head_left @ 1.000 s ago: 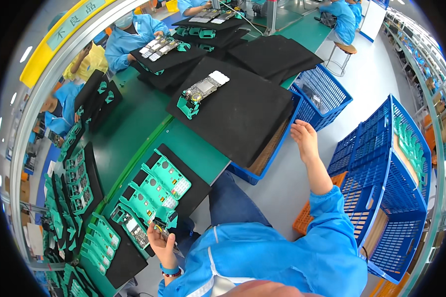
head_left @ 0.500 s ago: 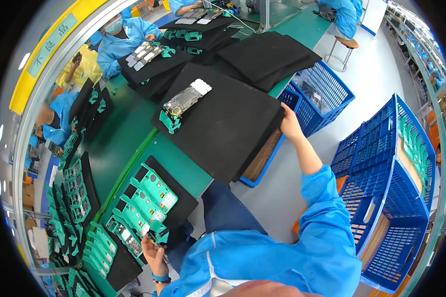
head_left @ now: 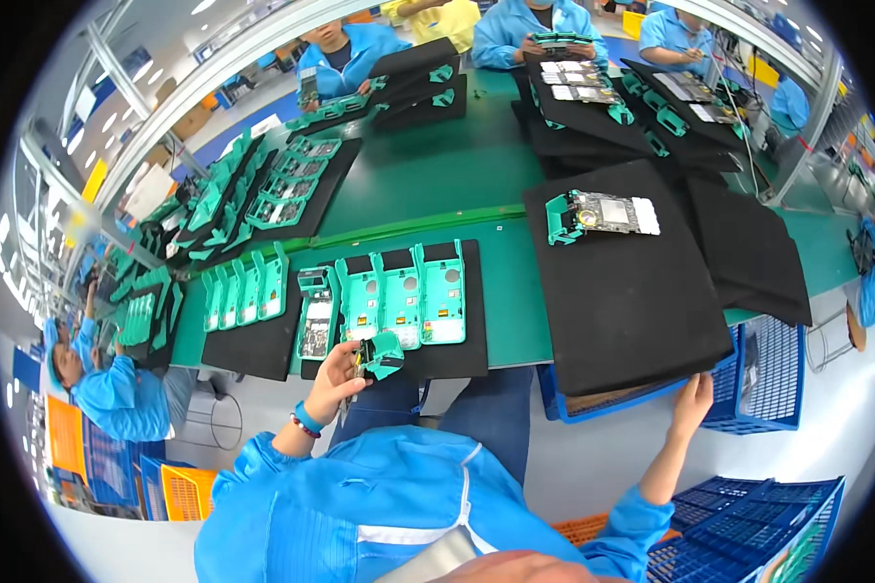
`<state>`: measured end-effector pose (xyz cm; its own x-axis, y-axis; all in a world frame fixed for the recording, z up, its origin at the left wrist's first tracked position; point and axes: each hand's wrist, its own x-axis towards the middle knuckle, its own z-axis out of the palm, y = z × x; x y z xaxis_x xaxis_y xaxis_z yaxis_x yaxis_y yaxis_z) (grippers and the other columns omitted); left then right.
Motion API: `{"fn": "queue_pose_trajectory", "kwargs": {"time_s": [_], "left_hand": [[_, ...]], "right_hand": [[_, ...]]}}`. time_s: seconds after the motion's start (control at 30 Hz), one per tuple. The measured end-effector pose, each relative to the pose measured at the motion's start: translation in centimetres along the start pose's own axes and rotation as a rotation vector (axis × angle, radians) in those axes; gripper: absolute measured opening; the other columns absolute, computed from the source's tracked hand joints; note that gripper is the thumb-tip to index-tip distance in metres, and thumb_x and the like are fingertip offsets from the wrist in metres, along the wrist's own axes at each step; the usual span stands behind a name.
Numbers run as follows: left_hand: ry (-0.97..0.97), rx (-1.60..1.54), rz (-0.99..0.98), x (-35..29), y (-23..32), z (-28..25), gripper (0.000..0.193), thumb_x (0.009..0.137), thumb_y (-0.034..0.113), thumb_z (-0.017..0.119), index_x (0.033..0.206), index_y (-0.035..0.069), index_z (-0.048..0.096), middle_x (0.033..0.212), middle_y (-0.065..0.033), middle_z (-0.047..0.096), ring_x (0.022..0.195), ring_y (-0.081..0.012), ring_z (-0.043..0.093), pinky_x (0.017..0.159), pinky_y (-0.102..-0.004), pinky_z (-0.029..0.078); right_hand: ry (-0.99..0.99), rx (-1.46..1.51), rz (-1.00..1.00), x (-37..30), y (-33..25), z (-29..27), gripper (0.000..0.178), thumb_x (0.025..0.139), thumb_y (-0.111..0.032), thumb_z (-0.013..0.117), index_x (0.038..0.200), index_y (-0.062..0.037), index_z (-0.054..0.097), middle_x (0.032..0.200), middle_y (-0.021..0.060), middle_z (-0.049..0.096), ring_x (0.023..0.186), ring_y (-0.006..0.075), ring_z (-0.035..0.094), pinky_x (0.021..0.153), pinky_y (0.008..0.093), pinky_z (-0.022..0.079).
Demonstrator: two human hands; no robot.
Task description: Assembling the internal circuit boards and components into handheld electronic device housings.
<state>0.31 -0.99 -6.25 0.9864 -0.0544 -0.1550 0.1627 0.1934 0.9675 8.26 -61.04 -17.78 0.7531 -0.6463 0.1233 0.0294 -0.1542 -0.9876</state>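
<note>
My left hand (head_left: 336, 381) is closed on a small green plastic bracket (head_left: 384, 356) with dark parts on it, above the bench's near edge. Just beyond it, several green plastic housings (head_left: 401, 299) stand in a row on a black mat (head_left: 473, 311). The leftmost housing (head_left: 317, 325) has a circuit board in it. At the right, my right hand (head_left: 692, 402) grips the near edge of a black foam sheet (head_left: 632, 311), its fingers partly hidden. On that sheet's far part lies a circuit board (head_left: 614, 213) with a green bracket at its left end.
More green housings (head_left: 248, 291) stand on a mat to the left. Black sheets (head_left: 746, 228) overlap at the right. Blue crates (head_left: 770, 374) sit below the bench's right end and at lower right. Co-workers (head_left: 540, 34) sit across the green bench (head_left: 408, 185).
The view has turned left, shifting the bench rightward in the picture. My left hand has come up beside the housings with the green bracket. My right hand stays on the foam sheet's edge.
</note>
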Motion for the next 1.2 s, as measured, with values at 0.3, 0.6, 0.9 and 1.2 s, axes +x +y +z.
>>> {"fn": "queue_pose_trajectory", "kwargs": {"time_s": [0.3, 0.6, 0.9, 1.2], "left_hand": [[-0.028, -0.033, -0.004, -0.4, -0.4, -0.7, 0.068, 0.085, 0.004, 0.072, 0.144, 0.006, 0.038, 0.132, -0.0086, 0.054, 0.12, -0.0186, 0.056, 0.1, -0.0379, 0.051], [0.057, 0.187, 0.082, -0.1, -2.9, -4.3, 0.083, 0.084, 0.033, 0.072, 0.153, 0.007, 0.034, 0.147, -0.012, 0.047, 0.128, -0.0275, 0.054, 0.098, -0.0439, 0.053], [-0.039, 0.274, 0.151, 1.4, -1.0, -0.3, 0.083, 0.085, 0.033, 0.07, 0.155, 0.008, 0.033, 0.087, 0.0043, 0.042, 0.077, -0.0083, 0.046, 0.079, -0.0285, 0.048], [-0.241, 0.103, 0.134, -1.2, -2.0, -1.7, 0.083, 0.082, 0.026, 0.076, 0.15, 0.002, 0.036, 0.141, -0.0091, 0.047, 0.089, -0.0131, 0.051, 0.067, -0.0258, 0.042]], "right_hand": [[-0.083, 0.103, 0.144, -4.6, -0.8, 1.3, 0.032, 0.107, -0.029, 0.049, 0.083, -0.0085, 0.054, 0.061, -0.0025, 0.046, 0.055, 0.0052, 0.042, 0.049, 0.0219, 0.033], [-0.177, -0.674, -0.282, -16.5, 15.2, 5.7, 0.017, 0.087, -0.007, 0.062, 0.103, -0.0013, 0.062, 0.09, 0.017, 0.068, 0.084, 0.033, 0.066, 0.075, 0.0435, 0.054], [-0.974, -0.566, 0.51, -40.2, 22.8, 3.7, 0.039, 0.092, -0.037, 0.056, 0.119, -0.0147, 0.071, 0.121, 0.0248, 0.066, 0.108, 0.0427, 0.065, 0.095, 0.0527, 0.05], [-0.777, -1.064, 0.766, -35.5, 23.2, 1.2, 0.029, 0.09, -0.014, 0.057, 0.114, -0.0043, 0.072, 0.122, 0.0226, 0.066, 0.116, 0.0418, 0.062, 0.095, 0.0503, 0.051]]}}
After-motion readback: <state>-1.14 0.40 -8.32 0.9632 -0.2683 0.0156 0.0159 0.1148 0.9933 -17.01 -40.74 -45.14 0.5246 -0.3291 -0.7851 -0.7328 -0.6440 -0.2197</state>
